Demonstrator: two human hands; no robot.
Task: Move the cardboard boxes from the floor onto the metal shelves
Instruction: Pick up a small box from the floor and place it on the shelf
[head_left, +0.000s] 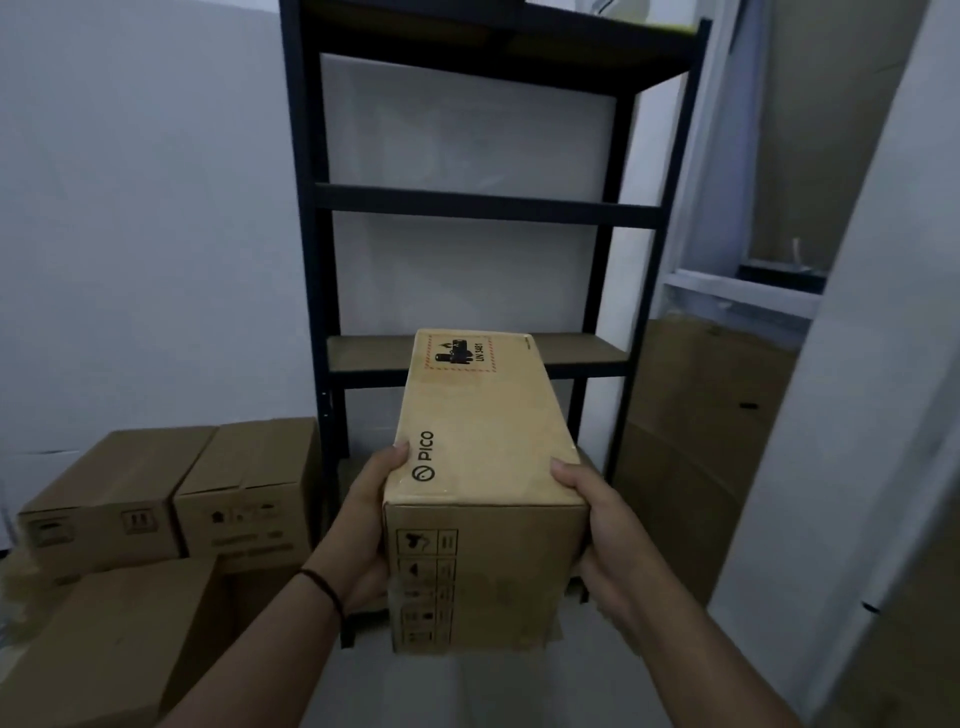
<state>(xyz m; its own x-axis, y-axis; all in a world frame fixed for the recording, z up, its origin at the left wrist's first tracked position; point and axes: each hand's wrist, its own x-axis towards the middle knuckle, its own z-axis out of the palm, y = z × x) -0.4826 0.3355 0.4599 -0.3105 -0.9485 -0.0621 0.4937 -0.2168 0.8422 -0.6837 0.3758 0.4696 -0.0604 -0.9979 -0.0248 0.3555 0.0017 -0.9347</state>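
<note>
— Both hands clamp the carried box (483, 483) at centre frame: left hand (363, 525) at its 9 o'clock side, right hand (597, 525) at 3 o'clock, thumbs over the top edge.

— Which step?

— Carrying, I'd judge. Metal shelves (467, 200) stand at 12 o'clock; next, lift and slide it on. Floor boxes (171, 499) wait at 8 o'clock.

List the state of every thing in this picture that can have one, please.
PICO box: closed, lifted, held lengthwise toward the shelves.
Left hand: grips the box's left side.
Right hand: grips its right side.
Metal shelves: upright, middle levels bare.
Floor boxes: closed, beside the shelves.
</note>
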